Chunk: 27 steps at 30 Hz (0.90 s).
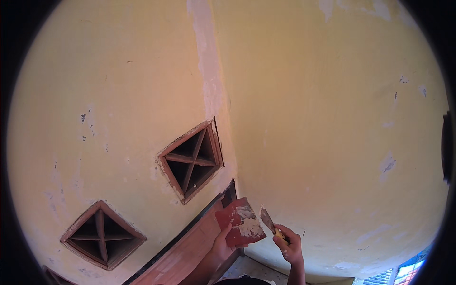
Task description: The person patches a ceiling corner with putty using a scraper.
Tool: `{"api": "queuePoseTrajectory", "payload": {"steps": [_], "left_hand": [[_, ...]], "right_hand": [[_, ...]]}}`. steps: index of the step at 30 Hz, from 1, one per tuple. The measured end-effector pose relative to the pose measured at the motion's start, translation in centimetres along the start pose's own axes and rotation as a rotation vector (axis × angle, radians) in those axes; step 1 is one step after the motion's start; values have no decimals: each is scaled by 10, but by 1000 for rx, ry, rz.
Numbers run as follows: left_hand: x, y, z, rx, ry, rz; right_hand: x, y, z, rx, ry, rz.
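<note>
My left hand (222,244) grips the lower edge of a red flat board (240,221) smeared with white filler, held up in front of the wall corner. Just to its right, my right hand (289,247) is closed around the yellow handle of a small putty knife (269,221), whose metal blade points up and left toward the board's right edge. The blade tip is close to the yellow wall (332,142), near the corner where a strip of white filler (209,71) runs upward.
Two diamond-shaped wooden vent openings sit in the left wall, one (192,160) near the corner and one (101,235) lower left. A wooden door frame top (190,247) slants below them. Small white patches dot the right wall.
</note>
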<state>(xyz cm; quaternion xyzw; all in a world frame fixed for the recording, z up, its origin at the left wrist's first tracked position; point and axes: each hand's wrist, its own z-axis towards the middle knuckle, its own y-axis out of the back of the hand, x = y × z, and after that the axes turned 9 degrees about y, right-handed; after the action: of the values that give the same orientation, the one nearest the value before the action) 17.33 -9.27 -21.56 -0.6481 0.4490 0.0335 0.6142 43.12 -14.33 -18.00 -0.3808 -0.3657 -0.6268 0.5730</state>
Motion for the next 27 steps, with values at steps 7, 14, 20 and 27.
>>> {"api": "queuePoseTrajectory", "payload": {"steps": [7, 14, 20, 27], "left_hand": [[51, -62, 18, -126, -74, -8], [97, -91, 49, -178, -70, -124], [123, -91, 53, -183, -88, -188], [117, -119, 49, -487, -104, -97]], "right_hand": [[15, 77, 10, 197, -83, -96], [-12, 140, 15, 253, -129, -48], [-34, 161, 19, 306, -120, 12], [-58, 164, 38, 374, -74, 31]]}}
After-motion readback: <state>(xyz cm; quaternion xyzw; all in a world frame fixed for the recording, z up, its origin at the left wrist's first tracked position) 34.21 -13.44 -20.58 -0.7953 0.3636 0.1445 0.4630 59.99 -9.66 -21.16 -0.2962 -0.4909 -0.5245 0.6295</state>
